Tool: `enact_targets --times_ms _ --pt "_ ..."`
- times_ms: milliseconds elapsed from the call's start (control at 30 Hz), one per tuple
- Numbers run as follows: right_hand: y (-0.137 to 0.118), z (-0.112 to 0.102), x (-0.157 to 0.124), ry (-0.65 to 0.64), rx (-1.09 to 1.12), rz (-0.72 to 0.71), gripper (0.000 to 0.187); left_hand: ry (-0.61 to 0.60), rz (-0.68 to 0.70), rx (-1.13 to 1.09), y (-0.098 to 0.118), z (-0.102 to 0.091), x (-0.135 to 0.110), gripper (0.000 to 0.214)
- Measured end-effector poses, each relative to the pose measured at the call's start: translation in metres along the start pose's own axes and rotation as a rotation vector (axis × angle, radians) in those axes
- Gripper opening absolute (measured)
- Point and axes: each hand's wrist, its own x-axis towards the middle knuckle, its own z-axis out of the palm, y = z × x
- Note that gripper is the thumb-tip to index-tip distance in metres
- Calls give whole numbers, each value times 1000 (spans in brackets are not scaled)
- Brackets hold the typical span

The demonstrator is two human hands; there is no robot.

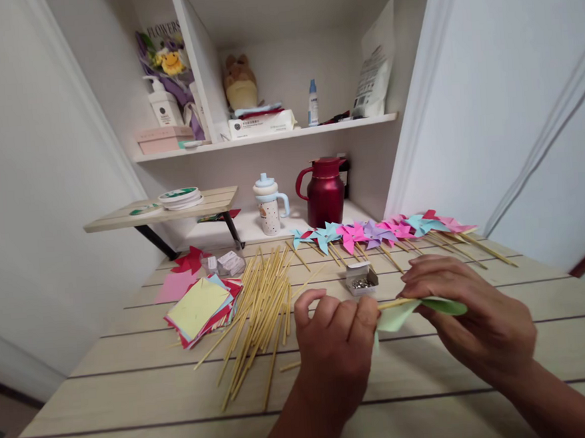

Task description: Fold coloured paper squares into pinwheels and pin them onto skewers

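A thin wooden stick (394,303) runs between my two hands, just above the table. Light green paper (398,318), folded like a pinwheel, is at the stick's end. My left hand (338,349) is closed around the stick, its fist hiding part of it and perhaps an edge of the paper. With fingers and thumb, my right hand (472,316) pinches the paper and the stick's far end; the exact pinch spot is covered by its fingers. Just beyond my left hand stands a small open box (361,278) of shiny metal pins.
Loose sticks (259,315) lie in a heap on the left, beside stacked coloured paper squares (201,307) and a clear container (228,262). Finished pinwheels (352,237) line the table's back. Behind are a red jug (325,193), a bottle (270,210) and a small raised shelf (216,201).
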Motion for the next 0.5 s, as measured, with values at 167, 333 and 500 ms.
enact_targets --times_ms 167,333,500 --pt "4 1 0 -4 -3 9 10 -10 -63 -33 0 6 -1 14" --pt "23 8 -4 -63 -7 44 7 -102 -226 -222 -5 14 -2 25" --pt "31 12 -11 -71 -6 212 39 -146 -443 -472 -6 14 -2 28"
